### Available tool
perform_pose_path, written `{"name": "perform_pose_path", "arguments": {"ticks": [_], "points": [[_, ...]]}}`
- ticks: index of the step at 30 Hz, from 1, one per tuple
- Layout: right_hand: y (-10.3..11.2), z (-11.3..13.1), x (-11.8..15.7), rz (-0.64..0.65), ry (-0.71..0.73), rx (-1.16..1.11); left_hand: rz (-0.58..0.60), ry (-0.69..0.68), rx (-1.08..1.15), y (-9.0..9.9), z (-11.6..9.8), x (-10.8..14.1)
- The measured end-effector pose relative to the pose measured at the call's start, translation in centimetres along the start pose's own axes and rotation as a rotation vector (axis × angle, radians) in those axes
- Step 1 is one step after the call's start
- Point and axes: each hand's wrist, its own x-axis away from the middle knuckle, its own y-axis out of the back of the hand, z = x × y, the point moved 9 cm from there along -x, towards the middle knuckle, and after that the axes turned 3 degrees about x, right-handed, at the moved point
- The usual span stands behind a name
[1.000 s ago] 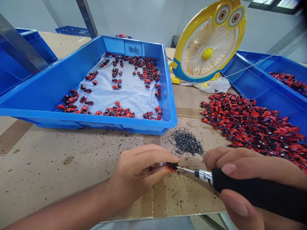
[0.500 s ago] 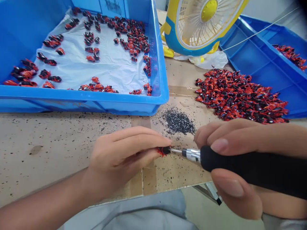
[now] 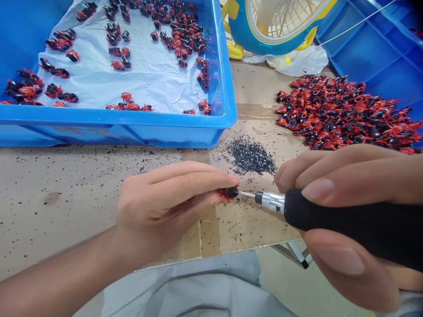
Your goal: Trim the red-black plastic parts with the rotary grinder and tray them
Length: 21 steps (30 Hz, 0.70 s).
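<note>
Head view, looking down over a tabletop covered in tan cardboard (image 3: 82, 176): the left hand (image 3: 172, 198) is pinching a small black cylindrical piece with ragged red edges (image 3: 228, 192) between its thumb and fingertips, and the piece is lying sideways above the board, its black end facing right. The right hand (image 3: 353, 176) is gripping a pen-like tool with a thick black handle (image 3: 343, 222), fingers on the upper side and thumb below. A silver metal collar (image 3: 273, 201) is leading to the tool's thin metal tip (image 3: 247, 194), which is meeting the black end of the piece; how far it is reaching inside cannot be told. Just beyond the hands, a loose mound of fine black shavings (image 3: 253, 156) is lying on the cardboard, with more specks scattering around it. Behind the left hand, a large blue plastic tray (image 3: 158, 132) is holding many similar red-and-black pieces on a white sheet (image 3: 92, 66). Past the right hand, a dense heap of red-and-black pieces (image 3: 346, 114) is resting beside a second blue plastic bin (image 3: 373, 48). A yellow-and-blue fan (image 3: 284, 22) is standing between the two containers, near a crumpled white plastic bag (image 3: 300, 61).
</note>
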Motion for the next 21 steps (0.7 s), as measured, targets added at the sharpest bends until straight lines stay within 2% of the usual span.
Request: {"name": "perform_pose_path", "arguments": {"ticks": [4, 9, 13, 21], "points": [[-0.1, 0.3, 0.7, -0.024, 0.015, 0.023, -0.011, 0.042, -0.011, 0.0, 0.3, 0.0], [-0.4, 0.9, -0.3, -0.005, 0.126, 0.007, -0.03, 0.04, 0.001, 0.1, 0.4, 0.1], [-0.3, 1.5, -0.1, -0.059, 0.161, 0.056, -0.008, 0.043, -0.004, -0.1, 0.5, 0.2], [-1.7, -0.2, 2.4, -0.003, -0.021, 0.067, -0.018, 0.068, 0.007, 0.0, 0.8, 0.2]]}}
